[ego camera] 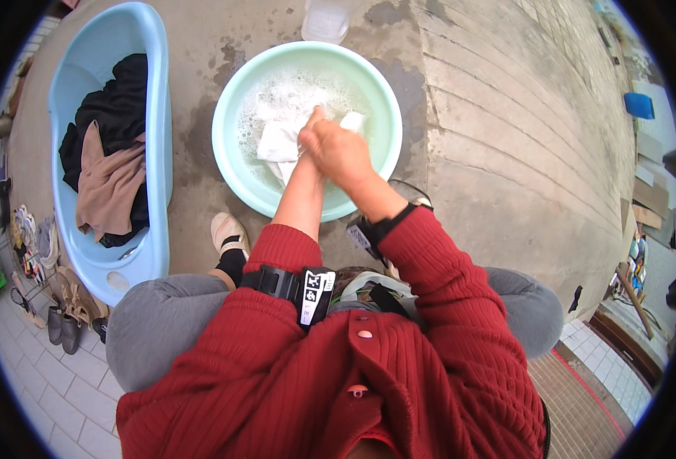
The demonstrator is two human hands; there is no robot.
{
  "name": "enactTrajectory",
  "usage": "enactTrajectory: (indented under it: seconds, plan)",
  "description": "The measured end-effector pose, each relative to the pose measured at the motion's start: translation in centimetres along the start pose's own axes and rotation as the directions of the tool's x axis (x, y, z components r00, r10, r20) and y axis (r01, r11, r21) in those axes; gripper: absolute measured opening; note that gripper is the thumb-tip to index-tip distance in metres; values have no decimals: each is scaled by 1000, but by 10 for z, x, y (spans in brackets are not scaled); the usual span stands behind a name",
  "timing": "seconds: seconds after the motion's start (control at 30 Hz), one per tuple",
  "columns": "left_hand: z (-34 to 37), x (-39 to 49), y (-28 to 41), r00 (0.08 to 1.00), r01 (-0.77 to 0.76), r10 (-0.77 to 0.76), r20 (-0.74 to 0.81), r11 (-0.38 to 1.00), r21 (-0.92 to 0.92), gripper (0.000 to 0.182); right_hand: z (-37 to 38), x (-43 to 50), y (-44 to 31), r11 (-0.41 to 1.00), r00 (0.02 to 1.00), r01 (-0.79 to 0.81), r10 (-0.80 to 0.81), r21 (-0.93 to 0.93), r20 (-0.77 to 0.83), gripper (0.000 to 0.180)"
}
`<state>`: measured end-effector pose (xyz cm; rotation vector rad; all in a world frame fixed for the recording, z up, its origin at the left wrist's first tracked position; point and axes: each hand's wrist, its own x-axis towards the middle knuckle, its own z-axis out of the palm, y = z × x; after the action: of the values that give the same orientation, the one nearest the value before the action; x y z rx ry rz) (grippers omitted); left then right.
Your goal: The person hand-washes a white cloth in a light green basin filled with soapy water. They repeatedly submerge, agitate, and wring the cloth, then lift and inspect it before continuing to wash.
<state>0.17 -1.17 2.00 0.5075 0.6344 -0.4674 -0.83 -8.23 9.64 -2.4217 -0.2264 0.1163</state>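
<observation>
A round mint-green plastic basin (393, 131) stands before me on the concrete, holding sudsy water and a wet white cloth (278, 140). My right hand (339, 150) lies over my left hand (311, 133) above the cloth, near the middle of the basin. The left hand is mostly covered by the right one, so its grip does not show. The right hand's fingers are bent around the left hand or wrist; whether they also hold cloth cannot be made out.
At the left, a long light-blue plastic tub (160, 229) holds black and brown garments (108, 195). A translucent plastic container (327, 22) stands beyond the basin. Shoes (62, 330) and a shoe rack are at the far left. My foot in a light shoe (227, 232) rests between tub and basin.
</observation>
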Motion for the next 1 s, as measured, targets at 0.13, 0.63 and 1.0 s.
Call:
enactTrajectory:
  seconds: [0.13, 0.63, 1.0]
  plan:
    - [22, -8, -2, 985, -116, 149, -82, 942, 316, 39, -18, 8, -7, 956, 979, -169, 135, -241, -154, 36]
    - [25, -15, 6, 969, -182, 195, 151, 979, -92, 34, -27, -16, -31, 1000, 993, 5, -6, -12, -114, 40]
    - [55, -46, 2, 941, -197, 281, -191, 909, 366, 29, -38, -8, -22, 956, 927, -292, 273, -39, -258, 20]
